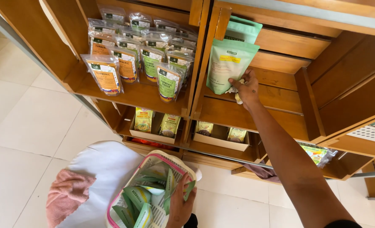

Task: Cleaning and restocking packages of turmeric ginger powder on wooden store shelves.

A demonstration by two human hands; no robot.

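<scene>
Green pouch (227, 67), right hand (247, 89) outstretched touching

Pale green pouches (228, 67), pink-rimmed white basket (174, 162), pink cloth (67, 194).

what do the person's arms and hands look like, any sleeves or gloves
Both hands are bare, with no gloves. The right hand is at the end of a long bare forearm; a dark sleeve edge shows only near the upper arm at the frame's bottom. The left hand shows no sleeve, ring or watch in view.
</scene>
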